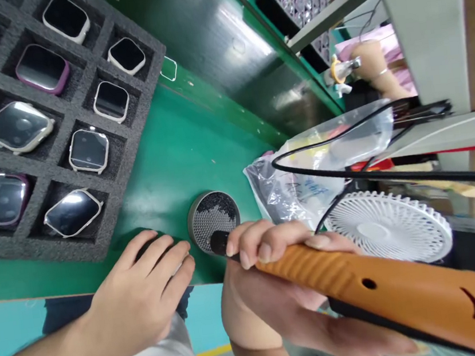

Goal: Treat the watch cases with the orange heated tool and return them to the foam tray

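Note:
My right hand (pixel 271 278) is wrapped round an orange electric screwdriver (pixel 390 292), whose black tip (pixel 218 242) sits at the edge of a round metal tin (pixel 213 220) filled with tiny dark screws. My left hand (pixel 141 291) lies on the green bench edge just left of the tin, fingers together and curled over a dark object that is mostly hidden beneath them.
A black foam tray (pixel 84 127) at the left holds several smartwatch bodies, white and purple. A clear plastic bag (pixel 306 175), a small white fan (pixel 388 228) and black cables (pixel 393 173) lie to the right. Another person's arm (pixel 375 68) shows at the far back.

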Action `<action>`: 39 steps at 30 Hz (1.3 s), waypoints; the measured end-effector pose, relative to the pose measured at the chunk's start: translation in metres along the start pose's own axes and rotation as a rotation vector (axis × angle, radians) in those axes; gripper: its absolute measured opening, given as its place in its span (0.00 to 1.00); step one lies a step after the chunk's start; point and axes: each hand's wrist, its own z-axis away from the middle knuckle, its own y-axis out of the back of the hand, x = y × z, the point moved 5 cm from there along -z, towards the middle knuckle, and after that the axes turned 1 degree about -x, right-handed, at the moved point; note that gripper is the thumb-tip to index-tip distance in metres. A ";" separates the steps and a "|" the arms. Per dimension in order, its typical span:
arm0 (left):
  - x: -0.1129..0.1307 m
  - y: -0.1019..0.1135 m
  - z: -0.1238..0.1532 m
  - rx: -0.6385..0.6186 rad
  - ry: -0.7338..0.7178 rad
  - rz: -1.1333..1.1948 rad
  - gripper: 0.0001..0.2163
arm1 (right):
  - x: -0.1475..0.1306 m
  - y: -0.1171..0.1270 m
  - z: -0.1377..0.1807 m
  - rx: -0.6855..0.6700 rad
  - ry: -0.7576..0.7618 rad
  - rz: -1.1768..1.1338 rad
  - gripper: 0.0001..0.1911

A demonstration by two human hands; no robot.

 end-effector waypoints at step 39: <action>-0.005 -0.001 0.000 -0.064 0.039 0.063 0.14 | -0.019 0.009 0.004 -0.117 0.096 0.046 0.14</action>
